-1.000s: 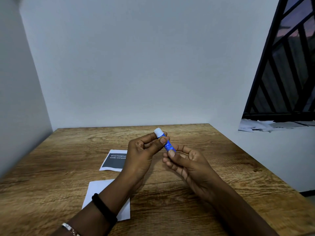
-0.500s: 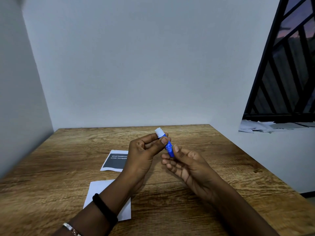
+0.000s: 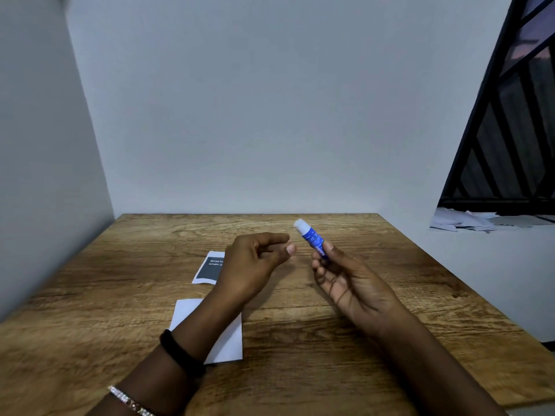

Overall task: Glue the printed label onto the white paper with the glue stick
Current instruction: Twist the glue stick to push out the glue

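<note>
- Step in hand: readying the glue stick (image 3: 313, 239). The right hand (image 3: 351, 283) pinches its lower barrel above the surface (image 3: 405, 310), with the white cap (image 3: 299, 225) pointing to 11 o'clock.
- The left hand (image 3: 250, 262) sits at 9 o'clock of the stick, fingers loosely curled, holding nothing.
- Next move, as judged: pull the cap off, then coat the back of the label.
- The printed label (image 3: 208, 270) lies face up at 12 o'clock of the white paper (image 3: 229, 343), and apart from it.
- Count: one glue stick, one printed label, one white paper.

Dim even light, wide-angle edges bowed
</note>
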